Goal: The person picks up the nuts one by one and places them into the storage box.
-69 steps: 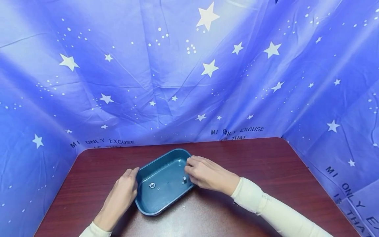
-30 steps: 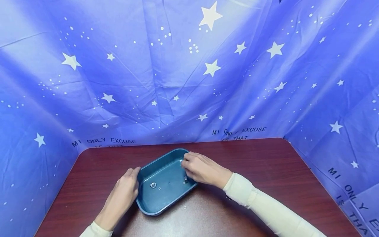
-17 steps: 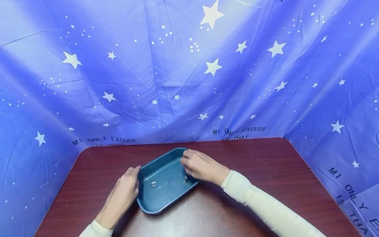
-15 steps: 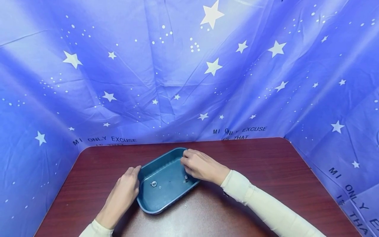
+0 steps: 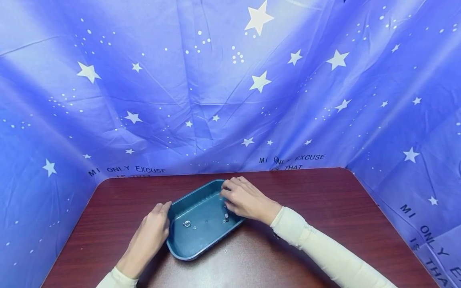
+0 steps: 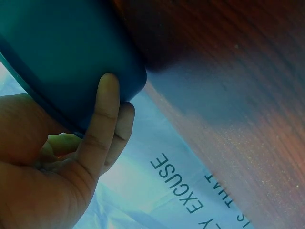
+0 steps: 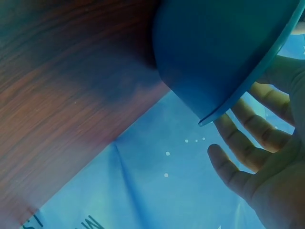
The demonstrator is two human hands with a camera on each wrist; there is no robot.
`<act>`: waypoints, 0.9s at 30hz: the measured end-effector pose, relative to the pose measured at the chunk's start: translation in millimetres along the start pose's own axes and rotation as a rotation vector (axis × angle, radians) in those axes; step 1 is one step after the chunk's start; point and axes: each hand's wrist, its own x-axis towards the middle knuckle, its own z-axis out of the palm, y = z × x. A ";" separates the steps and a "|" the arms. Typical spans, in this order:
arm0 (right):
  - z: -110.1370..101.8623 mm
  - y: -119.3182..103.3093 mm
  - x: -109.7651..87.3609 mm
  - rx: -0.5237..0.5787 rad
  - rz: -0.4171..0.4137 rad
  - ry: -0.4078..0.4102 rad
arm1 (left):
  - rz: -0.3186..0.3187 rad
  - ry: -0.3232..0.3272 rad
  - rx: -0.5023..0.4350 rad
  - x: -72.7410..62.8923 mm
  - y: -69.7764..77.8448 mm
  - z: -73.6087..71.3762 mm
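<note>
A dark teal plastic tray (image 5: 201, 244) sits slanted on the table. My left hand (image 5: 149, 236) grips its left end; in the left wrist view, fingers (image 6: 102, 117) of that hand lie along the outer wall. Over the opposite end, my right hand (image 5: 248, 200) reaches past the rim. The right wrist view shows its fingers (image 7: 238, 143) spread, some tips hidden behind the rim; I cannot tell whether they pinch anything. Inside the tray lie a silver hex nut (image 5: 186, 224), a tiny ring (image 5: 195, 227) and a small upright nut-like metal piece (image 5: 226, 217) below the right hand.
The tray stands on a dark red wood-grain table (image 5: 306, 240). One tiny ring (image 5: 225, 251) lies on the tabletop in front of the tray. A blue star-printed cloth (image 5: 201, 100) hangs behind the table and along both sides.
My right hand has shifted slightly left, further over the tray, and its knuckles have now lifted a little. A tiny piece shows beneath its fingers. The left hand keeps its grip on the tray.
</note>
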 end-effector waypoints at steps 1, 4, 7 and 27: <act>-0.4 0.2 -0.6 -0.002 0.001 0.003 | 0.000 0.001 0.001 0.0 0.0 0.0; -1.2 0.9 -2.5 -0.005 0.005 0.003 | 0.004 0.003 0.004 0.0 0.1 -0.2; -1.2 1.6 -4.7 -0.004 0.010 0.002 | 0.004 0.001 0.005 -0.1 0.2 -0.4; -1.0 6.7 -16.7 0.068 0.098 -0.033 | 0.026 0.025 0.001 0.1 0.2 0.6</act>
